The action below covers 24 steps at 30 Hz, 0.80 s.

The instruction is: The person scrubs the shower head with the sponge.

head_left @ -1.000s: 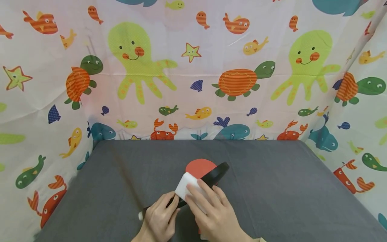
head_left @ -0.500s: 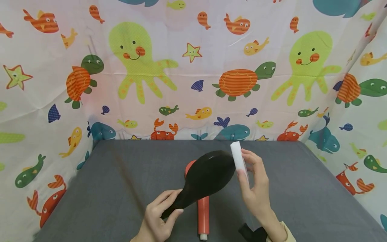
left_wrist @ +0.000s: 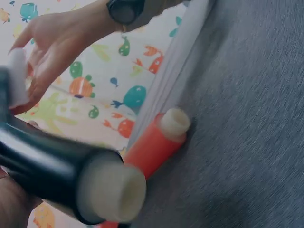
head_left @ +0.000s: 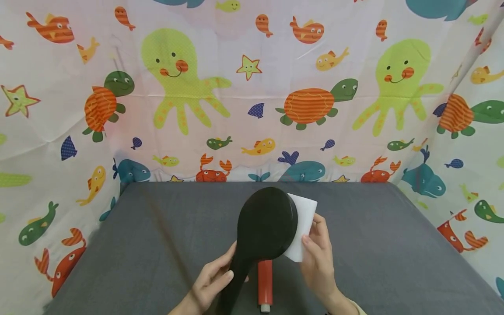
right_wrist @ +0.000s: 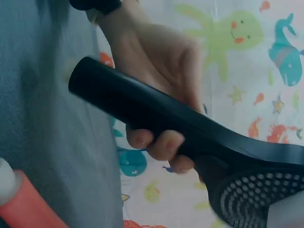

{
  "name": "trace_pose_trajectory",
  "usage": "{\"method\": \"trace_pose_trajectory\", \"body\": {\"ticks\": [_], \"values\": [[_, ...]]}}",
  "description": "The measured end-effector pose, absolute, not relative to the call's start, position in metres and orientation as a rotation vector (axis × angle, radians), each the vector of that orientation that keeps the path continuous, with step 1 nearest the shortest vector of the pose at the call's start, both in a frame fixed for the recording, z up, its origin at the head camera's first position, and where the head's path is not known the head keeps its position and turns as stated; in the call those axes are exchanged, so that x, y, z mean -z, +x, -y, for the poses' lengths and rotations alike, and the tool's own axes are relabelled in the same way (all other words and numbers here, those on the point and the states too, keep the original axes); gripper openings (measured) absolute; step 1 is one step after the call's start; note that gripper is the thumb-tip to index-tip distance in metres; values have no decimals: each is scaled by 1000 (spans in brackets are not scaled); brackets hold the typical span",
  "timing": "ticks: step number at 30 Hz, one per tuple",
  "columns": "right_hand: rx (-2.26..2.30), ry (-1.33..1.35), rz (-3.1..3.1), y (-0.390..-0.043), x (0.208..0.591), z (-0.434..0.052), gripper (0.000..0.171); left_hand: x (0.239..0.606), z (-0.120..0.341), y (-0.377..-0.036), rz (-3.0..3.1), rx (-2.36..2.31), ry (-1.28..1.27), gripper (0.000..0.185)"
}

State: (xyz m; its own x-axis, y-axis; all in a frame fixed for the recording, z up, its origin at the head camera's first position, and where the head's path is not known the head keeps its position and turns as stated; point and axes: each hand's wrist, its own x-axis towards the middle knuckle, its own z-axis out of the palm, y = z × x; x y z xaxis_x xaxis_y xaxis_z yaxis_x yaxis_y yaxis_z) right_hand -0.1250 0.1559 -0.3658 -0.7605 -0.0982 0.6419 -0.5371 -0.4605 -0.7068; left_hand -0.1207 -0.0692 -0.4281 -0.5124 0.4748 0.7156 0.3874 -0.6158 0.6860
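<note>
A black shower head (head_left: 265,225) is raised over the table, its smooth round back toward the head camera. My left hand (head_left: 212,280) grips its handle, fingers curling around it in the right wrist view. The handle ends in a pale threaded connector (left_wrist: 118,192). My right hand (head_left: 320,260) pinches a white sponge (head_left: 308,221) against the right side of the head. In the right wrist view the sponge's corner overlaps the dotted nozzle face (right_wrist: 244,197). Beneath lies a red shower head (head_left: 265,284), its round end hidden behind the black one.
A grey cloth (head_left: 157,227) covers the table. Behind and at both sides hangs a white curtain (head_left: 244,118) printed with sea animals. Both wrists wear dark bands.
My left hand has turned the black shower head more upright, its back now facing the head camera. My right hand has brought the sponge from over the handle to the head's right edge.
</note>
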Motion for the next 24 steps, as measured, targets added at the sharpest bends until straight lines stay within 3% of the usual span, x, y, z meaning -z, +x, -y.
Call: {"method": "trace_pose_trajectory", "body": {"ticks": [5, 11, 18, 24], "values": [[-2124, 907, 1526, -125, 371, -145, 43, 434, 65, -116, -1264, -2329, 1300, 58], [-1739, 917, 1691, -129, 378, -137, 51, 435, 64, -113, -1251, -2330, 1230, 43], [-1122, 1038, 1833, -129, 385, -127, 37, 433, 64, -112, -1120, -2275, 1259, 47], [-969, 1235, 1847, -129, 386, -126, 33, 436, 66, -111, -1085, -2187, 1169, 41]]}}
